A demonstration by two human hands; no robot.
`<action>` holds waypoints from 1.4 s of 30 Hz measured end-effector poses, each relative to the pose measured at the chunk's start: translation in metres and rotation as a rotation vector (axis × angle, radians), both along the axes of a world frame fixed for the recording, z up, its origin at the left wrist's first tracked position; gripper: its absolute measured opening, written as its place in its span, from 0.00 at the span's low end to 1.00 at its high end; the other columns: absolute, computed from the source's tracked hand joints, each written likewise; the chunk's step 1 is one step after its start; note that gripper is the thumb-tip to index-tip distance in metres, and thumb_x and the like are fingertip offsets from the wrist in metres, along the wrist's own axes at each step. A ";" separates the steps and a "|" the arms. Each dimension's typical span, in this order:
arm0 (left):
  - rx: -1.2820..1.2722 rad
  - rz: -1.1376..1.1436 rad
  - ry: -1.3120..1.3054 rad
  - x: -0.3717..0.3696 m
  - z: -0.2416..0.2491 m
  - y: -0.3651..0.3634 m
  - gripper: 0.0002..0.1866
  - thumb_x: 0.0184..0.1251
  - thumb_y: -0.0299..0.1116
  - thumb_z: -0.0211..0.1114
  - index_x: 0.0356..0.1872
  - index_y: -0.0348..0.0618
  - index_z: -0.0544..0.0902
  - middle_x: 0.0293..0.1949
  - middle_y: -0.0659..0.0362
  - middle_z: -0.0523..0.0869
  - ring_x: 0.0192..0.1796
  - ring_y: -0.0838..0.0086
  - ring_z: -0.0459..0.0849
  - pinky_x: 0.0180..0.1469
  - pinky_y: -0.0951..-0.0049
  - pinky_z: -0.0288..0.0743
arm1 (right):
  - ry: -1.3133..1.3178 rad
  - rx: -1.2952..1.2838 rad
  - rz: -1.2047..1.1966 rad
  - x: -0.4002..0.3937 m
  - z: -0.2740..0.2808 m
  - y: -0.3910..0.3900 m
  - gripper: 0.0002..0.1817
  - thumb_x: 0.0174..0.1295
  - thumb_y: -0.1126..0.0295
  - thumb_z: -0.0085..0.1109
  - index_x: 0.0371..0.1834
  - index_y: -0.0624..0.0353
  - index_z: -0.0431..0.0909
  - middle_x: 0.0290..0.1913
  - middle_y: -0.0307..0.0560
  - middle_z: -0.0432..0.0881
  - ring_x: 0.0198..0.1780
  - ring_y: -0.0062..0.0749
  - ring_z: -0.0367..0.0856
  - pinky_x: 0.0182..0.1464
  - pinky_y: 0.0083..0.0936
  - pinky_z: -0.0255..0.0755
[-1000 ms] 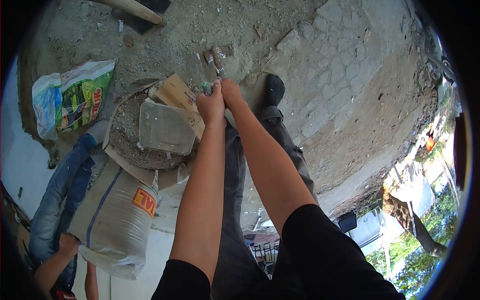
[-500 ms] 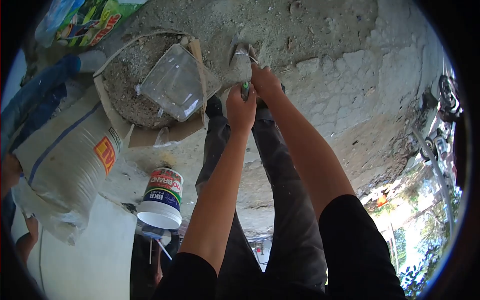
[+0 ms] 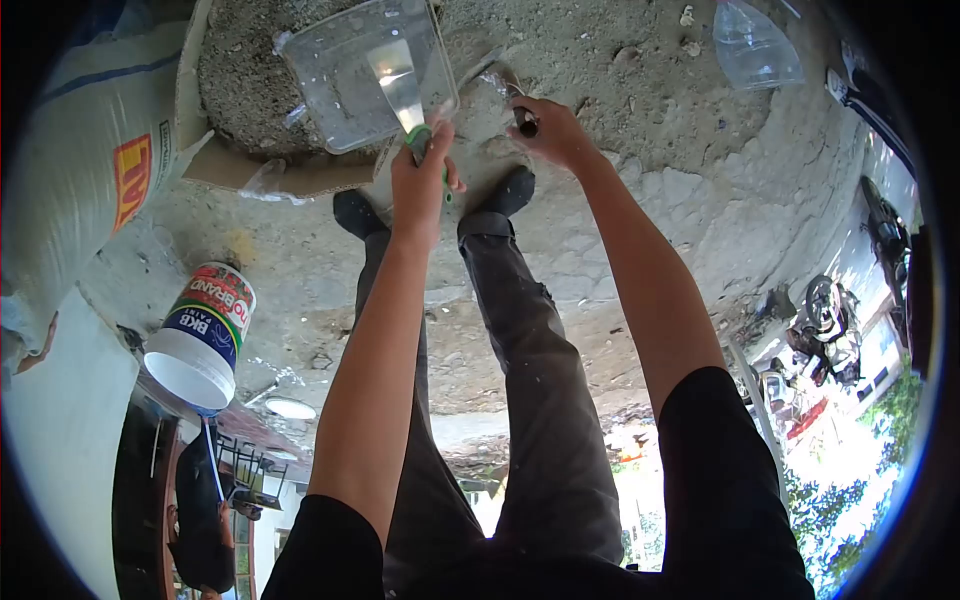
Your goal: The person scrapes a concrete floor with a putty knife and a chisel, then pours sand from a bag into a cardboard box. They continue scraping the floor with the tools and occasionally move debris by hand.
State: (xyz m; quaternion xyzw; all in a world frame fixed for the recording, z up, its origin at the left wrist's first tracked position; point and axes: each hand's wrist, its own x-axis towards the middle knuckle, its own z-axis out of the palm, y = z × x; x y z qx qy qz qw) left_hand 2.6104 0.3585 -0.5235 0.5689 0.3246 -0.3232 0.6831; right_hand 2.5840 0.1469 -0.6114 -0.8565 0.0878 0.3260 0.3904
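My left hand is closed around the green handle of a putty knife. Its shiny, flat blade points away from me, over a clear plastic tub. To the right, my right hand grips a trowel by its handle, whose dark round end faces me. The trowel's metal part reaches down toward the gritty ground, and its tip is hard to make out. The tub rests on the edge of a cardboard surround that encloses grey, sandy material.
A large white sack stands at the left, above a BKB paint bucket. Clear plastic lies at the upper right. Motorbikes are at the far right. A person in dark clothing appears lower left.
My hands have separated. The left has swung the putty knife up and left, over the tub, while the right stays on the trowel. The view has shifted, and my feet now show.
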 end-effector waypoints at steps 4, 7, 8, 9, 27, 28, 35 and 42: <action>-0.124 0.173 -0.024 0.009 -0.017 0.003 0.21 0.67 0.40 0.67 0.56 0.43 0.77 0.42 0.64 0.77 0.26 0.79 0.71 0.31 0.71 0.69 | -0.276 -0.094 -0.249 -0.017 0.001 -0.002 0.15 0.55 0.64 0.66 0.46 0.55 0.83 0.39 0.55 0.86 0.43 0.44 0.86 0.45 0.35 0.79; -0.200 0.342 -0.057 0.017 -0.012 0.007 0.18 0.65 0.37 0.69 0.53 0.45 0.78 0.42 0.65 0.77 0.26 0.79 0.70 0.33 0.70 0.69 | -0.399 -0.151 -0.318 -0.017 0.021 -0.004 0.13 0.55 0.66 0.66 0.43 0.55 0.83 0.35 0.52 0.87 0.41 0.42 0.88 0.42 0.33 0.81; -0.176 0.347 -0.048 0.020 -0.005 0.010 0.16 0.64 0.34 0.69 0.51 0.46 0.79 0.41 0.66 0.77 0.26 0.79 0.70 0.32 0.71 0.68 | -0.443 -0.159 -0.342 -0.015 0.030 -0.005 0.11 0.55 0.67 0.66 0.41 0.55 0.84 0.32 0.50 0.87 0.39 0.41 0.88 0.40 0.30 0.81; -0.154 0.351 -0.036 0.021 0.003 0.012 0.14 0.63 0.32 0.70 0.49 0.47 0.79 0.39 0.67 0.77 0.26 0.80 0.69 0.32 0.72 0.67 | -0.450 -0.163 -0.337 -0.015 0.040 -0.007 0.11 0.55 0.67 0.66 0.41 0.55 0.84 0.32 0.50 0.87 0.39 0.41 0.88 0.40 0.30 0.81; -0.376 0.438 -0.244 0.044 0.077 0.166 0.10 0.67 0.25 0.64 0.47 0.46 0.81 0.36 0.65 0.82 0.23 0.84 0.66 0.27 0.79 0.61 | -1.027 -0.302 0.052 0.054 0.221 0.006 0.09 0.60 0.70 0.67 0.27 0.62 0.79 0.28 0.43 0.79 0.29 0.31 0.77 0.32 0.26 0.72; -0.370 0.453 -0.253 0.044 0.075 0.173 0.10 0.67 0.25 0.64 0.47 0.46 0.81 0.36 0.65 0.82 0.23 0.84 0.66 0.27 0.79 0.61 | -0.877 -0.057 -0.142 0.058 0.229 0.016 0.09 0.62 0.72 0.64 0.27 0.64 0.78 0.28 0.44 0.79 0.27 0.28 0.76 0.32 0.24 0.71; -0.384 0.460 -0.321 0.041 0.064 0.205 0.08 0.67 0.24 0.63 0.46 0.46 0.81 0.39 0.63 0.84 0.23 0.84 0.67 0.27 0.79 0.60 | -0.816 0.559 -0.339 0.121 0.279 0.081 0.11 0.68 0.75 0.57 0.26 0.67 0.77 0.21 0.40 0.78 0.24 0.20 0.77 0.24 0.21 0.68; -0.434 0.577 -0.332 0.040 0.065 0.219 0.07 0.66 0.23 0.63 0.42 0.46 0.80 0.39 0.63 0.84 0.23 0.83 0.67 0.28 0.79 0.62 | -0.823 0.143 -0.214 0.180 0.277 0.179 0.12 0.61 0.71 0.56 0.19 0.59 0.75 0.16 0.38 0.73 0.17 0.26 0.72 0.23 0.28 0.69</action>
